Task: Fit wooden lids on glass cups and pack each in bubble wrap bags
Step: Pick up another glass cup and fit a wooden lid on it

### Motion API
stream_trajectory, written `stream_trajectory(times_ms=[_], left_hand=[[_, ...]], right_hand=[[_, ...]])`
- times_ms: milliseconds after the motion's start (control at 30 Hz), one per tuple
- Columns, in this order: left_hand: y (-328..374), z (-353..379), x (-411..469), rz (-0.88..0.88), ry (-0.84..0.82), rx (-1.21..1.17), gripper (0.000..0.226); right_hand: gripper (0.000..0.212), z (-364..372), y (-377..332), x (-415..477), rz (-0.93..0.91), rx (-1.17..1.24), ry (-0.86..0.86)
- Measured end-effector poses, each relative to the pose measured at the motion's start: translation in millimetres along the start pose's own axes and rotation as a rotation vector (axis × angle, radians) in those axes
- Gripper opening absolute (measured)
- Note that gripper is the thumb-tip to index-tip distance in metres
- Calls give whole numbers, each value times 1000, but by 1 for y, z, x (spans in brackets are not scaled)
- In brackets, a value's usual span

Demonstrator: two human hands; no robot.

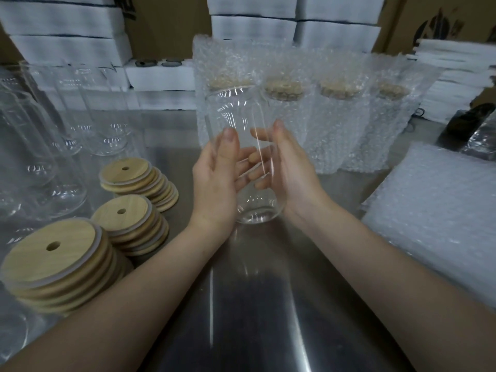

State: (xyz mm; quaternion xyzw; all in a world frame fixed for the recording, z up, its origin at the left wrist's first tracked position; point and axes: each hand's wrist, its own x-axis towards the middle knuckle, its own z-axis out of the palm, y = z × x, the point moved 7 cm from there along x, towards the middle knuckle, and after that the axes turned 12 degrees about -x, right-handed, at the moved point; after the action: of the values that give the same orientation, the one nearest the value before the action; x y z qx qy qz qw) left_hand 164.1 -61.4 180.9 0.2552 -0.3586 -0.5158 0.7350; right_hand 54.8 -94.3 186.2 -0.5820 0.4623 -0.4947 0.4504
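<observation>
Over the steel table (255, 304), centre frame: glass cup (237, 111) held up between both hands, base toward the camera. Left hand (217, 178) and right hand (292, 167) grip its lower half, thumbs up the sides, fingers wrapped round behind the glass. Wooden lid (228, 82) at the cup's top sits against a bubble wrap bag (222, 57); can't tell if it's inside the bag. Right of that, three bagged cups (335, 124) standing in a row. Left: three stacks of lids (53, 253), empty cups (32, 146) behind them. Right edge: pile of flat bags (434, 205). White foam boxes (67, 28) stacked at the back.
</observation>
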Motion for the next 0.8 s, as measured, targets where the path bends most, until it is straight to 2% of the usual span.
stream_trajectory(times_ms=[67,167,233,400,500,600,667,800], left_hand=[[-2,-1,2,-35,-12,-27,53],[-4,-2,4,-71,-16,-3,70],[-5,-3,5,-74,-25,26,74],[-4,0,6,-26,-56,61,64],[0,0,6,60,-39,139,62],[4,-4,2,172,-12,291,52],[10,-5,0,252,-8,398,47],[15,-5,-3,368,-40,593,64]], right_hand=[[30,-1,-2,-3,-2,135,-29],[19,-2,-1,-4,15,292,-44],[13,-6,3,-2,41,239,12],[11,-15,6,-1,79,166,135],[25,-21,-5,-2,-26,132,198],[43,-19,-21,-1,-132,116,88],[49,-16,-27,0,-155,94,15],[53,-11,-27,-2,-169,95,-27]])
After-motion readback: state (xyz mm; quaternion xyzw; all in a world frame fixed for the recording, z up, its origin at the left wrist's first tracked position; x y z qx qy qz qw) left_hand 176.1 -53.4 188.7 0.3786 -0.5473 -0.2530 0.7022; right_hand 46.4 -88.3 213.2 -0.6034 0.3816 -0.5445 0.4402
